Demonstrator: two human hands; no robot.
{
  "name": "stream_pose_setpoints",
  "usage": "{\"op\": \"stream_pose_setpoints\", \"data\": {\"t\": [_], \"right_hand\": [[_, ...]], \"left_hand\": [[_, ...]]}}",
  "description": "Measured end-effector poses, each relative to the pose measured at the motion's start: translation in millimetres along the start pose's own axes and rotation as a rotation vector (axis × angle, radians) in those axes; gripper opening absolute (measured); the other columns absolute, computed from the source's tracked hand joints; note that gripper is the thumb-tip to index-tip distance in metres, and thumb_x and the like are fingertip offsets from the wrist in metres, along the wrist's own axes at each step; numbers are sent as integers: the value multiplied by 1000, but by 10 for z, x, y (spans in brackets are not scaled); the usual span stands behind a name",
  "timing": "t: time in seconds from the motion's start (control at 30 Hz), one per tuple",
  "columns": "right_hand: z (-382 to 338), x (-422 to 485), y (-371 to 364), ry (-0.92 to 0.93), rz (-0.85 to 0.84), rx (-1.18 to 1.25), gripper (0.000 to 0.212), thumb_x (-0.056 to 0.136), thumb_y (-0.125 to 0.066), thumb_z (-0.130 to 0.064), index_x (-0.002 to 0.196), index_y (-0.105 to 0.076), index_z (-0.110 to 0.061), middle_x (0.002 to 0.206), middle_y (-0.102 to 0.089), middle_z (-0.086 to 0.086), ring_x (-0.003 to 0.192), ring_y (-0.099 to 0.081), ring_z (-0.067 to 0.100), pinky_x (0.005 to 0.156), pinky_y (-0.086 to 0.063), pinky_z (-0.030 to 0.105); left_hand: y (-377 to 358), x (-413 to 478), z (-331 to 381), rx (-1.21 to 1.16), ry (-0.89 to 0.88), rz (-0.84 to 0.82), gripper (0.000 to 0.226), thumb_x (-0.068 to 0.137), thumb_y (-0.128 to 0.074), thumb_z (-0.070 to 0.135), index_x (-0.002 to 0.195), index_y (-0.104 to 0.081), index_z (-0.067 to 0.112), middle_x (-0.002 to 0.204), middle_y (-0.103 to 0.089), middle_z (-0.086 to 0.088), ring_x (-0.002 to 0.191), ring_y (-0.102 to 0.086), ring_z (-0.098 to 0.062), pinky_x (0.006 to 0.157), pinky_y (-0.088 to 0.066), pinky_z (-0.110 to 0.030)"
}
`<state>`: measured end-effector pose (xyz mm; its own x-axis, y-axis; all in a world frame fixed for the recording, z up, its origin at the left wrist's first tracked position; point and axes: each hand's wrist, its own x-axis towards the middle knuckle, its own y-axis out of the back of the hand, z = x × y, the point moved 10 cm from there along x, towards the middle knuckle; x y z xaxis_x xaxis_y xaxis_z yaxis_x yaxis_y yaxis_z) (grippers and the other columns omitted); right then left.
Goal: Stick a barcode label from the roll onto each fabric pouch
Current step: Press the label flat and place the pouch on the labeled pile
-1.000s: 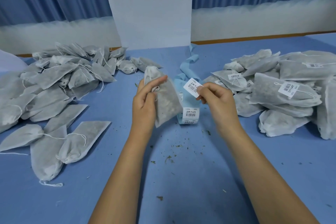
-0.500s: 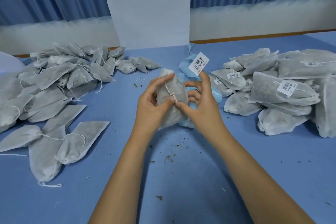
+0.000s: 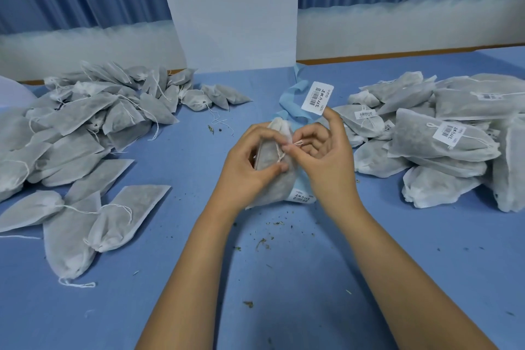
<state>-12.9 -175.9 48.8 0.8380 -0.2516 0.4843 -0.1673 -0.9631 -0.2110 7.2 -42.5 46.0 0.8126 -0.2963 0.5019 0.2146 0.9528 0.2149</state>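
Observation:
My left hand [image 3: 250, 167] grips a grey fabric pouch [image 3: 277, 179] upright at the table's middle. My right hand [image 3: 324, 156] pinches the pouch's white drawstring [image 3: 287, 149] between thumb and a finger. A white barcode label [image 3: 317, 97] sticks to the raised tip of my right index finger, above the pouch. The label roll [image 3: 302, 196] with its light blue backing strip [image 3: 292, 99] lies behind the pouch, mostly hidden by it and my hands.
A heap of unlabelled pouches [image 3: 85, 128] covers the left of the blue table [image 3: 284, 278], with three more pouches [image 3: 85, 224] nearer me. Labelled pouches [image 3: 443, 136] are piled at the right. Herb crumbs [image 3: 262, 243] lie in front of my hands.
My right hand came in to the pouch and took its drawstring, with the label carried up on the index fingertip. The left hand lowered the pouch slightly.

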Motion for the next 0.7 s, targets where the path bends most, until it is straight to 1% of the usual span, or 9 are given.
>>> {"op": "stream_pose_setpoints", "data": {"t": [0.07,0.1,0.2,0.3,0.4,0.43,0.53,0.63,0.7], "right_hand": [[66,20,54,-62,43,70,63,75,-71,12,118,-45,-26,74,-61,-4,70,-61,6,68,-49,17],[85,26,78,-76,60,85,61,75,-71,11,118,-45,-24,72,-62,-3,69,-62,6,68,-50,17],[103,42,133,-86,86,84,59,76,-70,12,121,-44,-16,72,-63,0,69,-62,8,68,-52,20],[121,28,173,-117,115,50,53,80,-70,5,124,-45,-10,77,-62,3,68,-60,11,71,-51,24],[5,13,264,-66,190,-26,22,87,-68,-13,106,-57,-11,77,-60,-3,69,-52,10,69,-43,28],[-58,16,255,-33,175,-40,9,89,-66,-18,94,-60,-14,74,-58,-6,68,-50,9,68,-40,26],[-146,10,41,17,-36,-124,16,86,-63,-19,71,-59,-21,60,-54,-8,59,-46,5,61,-36,19],[-15,-68,-212,-35,-251,-300,23,87,-68,-12,68,-61,-23,61,-51,8,61,-41,15,59,-33,29],[79,-96,-234,-67,-267,-395,24,86,-68,-14,67,-61,-25,59,-47,0,59,-38,14,57,-32,28]], "left_hand": [[23,-4,-49,-21,61,13,37,70,-75,1,78,-53,29,107,-60,-9,93,-58,-33,79,-48,-49],[31,-2,-49,-14,63,15,35,70,-76,1,75,-52,26,105,-58,-13,92,-58,-34,78,-47,-46],[-13,-4,-38,-15,64,-45,23,70,-76,2,72,-65,23,112,-60,-2,108,-60,-15,91,-46,-27],[-33,-19,-105,0,119,-61,31,77,-74,-4,85,-77,26,115,-62,6,113,-59,-4,94,-47,-19],[75,2,-124,14,133,43,40,78,-71,-9,94,-76,28,109,-62,9,106,-59,3,91,-44,-12],[112,12,-122,11,133,74,42,78,-71,-10,95,-75,28,109,-62,10,105,-59,5,91,-43,-11],[200,26,-104,12,120,132,45,78,-71,-11,98,-73,30,112,-61,9,105,-58,7,90,-43,-9],[196,20,-76,52,97,123,46,78,-70,-8,108,-71,28,111,-59,7,105,-60,1,88,-44,-11],[171,17,-45,73,68,98,48,75,-68,-2,111,-70,29,111,-58,6,105,-60,-2,88,-45,-13]]}}
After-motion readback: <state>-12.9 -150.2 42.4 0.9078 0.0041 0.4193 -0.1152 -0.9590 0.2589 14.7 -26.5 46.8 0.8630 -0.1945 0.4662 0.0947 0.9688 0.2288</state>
